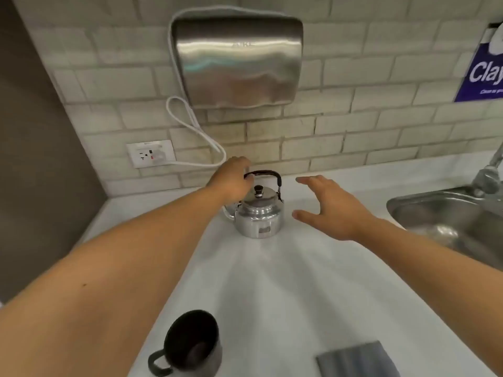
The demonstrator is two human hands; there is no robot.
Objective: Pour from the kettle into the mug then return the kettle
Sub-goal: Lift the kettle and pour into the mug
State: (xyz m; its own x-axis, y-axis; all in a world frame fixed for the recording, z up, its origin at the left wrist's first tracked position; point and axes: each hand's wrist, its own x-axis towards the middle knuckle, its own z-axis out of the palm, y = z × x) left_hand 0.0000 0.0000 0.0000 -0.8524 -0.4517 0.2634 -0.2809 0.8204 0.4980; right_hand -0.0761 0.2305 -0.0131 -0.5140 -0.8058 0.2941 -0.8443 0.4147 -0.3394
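Observation:
A small shiny metal kettle (258,214) with a black knob and a black arched handle stands upright on the white counter (285,281) near the tiled wall, its spout pointing left. My left hand (231,180) is at the left end of the handle, fingers curled onto it. My right hand (326,206) hovers just right of the kettle, fingers spread, touching nothing. A dark mug (190,344) stands at the near edge of the counter, handle to the left, its inside dark.
A steel sink (446,213) with a tap (490,172) lies at the right. A metal hand dryer (239,61) hangs on the wall above the kettle, its white cable running to a socket (151,153). A grey cloth (356,360) lies at the near right.

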